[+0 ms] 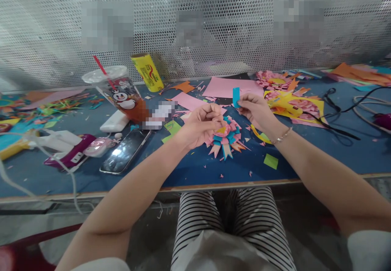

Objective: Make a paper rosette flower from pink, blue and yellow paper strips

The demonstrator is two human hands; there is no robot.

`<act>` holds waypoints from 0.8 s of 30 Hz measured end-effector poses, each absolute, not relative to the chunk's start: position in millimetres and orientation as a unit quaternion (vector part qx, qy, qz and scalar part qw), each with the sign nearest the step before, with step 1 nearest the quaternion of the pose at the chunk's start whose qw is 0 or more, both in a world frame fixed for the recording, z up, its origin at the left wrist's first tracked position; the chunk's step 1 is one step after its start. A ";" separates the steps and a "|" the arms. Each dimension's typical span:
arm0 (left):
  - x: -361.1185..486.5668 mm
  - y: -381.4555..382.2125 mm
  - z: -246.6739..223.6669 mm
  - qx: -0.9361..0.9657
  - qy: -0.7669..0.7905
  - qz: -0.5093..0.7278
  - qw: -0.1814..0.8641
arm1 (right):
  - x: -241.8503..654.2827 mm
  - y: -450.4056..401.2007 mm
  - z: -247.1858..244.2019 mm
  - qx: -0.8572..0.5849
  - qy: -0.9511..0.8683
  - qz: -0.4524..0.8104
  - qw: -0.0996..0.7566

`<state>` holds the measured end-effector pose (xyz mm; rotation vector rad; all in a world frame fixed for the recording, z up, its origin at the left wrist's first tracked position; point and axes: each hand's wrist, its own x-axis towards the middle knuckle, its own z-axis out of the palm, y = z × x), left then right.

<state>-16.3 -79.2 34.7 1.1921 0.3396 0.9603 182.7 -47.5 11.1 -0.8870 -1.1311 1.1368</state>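
Observation:
My right hand (255, 110) pinches a small blue paper strip (236, 97) and holds it upright above the table. To its left, my left hand (203, 125) is closed, thumb against fingertips, over the upper left part of a paper rosette; what it grips, if anything, is too small to make out. The rosette (227, 142) lies on the blue table, with pink and blue folded loops, a yellow centre and pointed tails towards me. Part of it is hidden under my left hand.
A lidded drink cup (124, 95), a yellow can (148, 73), a phone (125, 152) and a purple power strip (73, 155) stand or lie at left. Pink paper (229, 87) lies behind my hands. At right are a yellow glue gun (282, 103), black cord and a green square (271, 161).

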 end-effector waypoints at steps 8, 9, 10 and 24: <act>-17.5 -81.2 32.4 0.593 0.135 0.340 0.718 | 182.5 -49.9 13.5 -0.387 -0.486 0.491 0.610; -16.7 -81.4 30.8 0.611 0.145 0.326 0.707 | 182.0 -50.3 13.4 -0.388 -0.486 0.491 0.610; -15.9 -81.2 28.8 0.627 0.158 0.313 0.695 | 181.4 -50.6 13.1 -0.391 -0.485 0.491 0.608; -16.8 -57.9 15.2 0.611 0.276 0.362 0.648 | 174.3 -53.2 10.4 -0.400 -0.490 0.515 0.579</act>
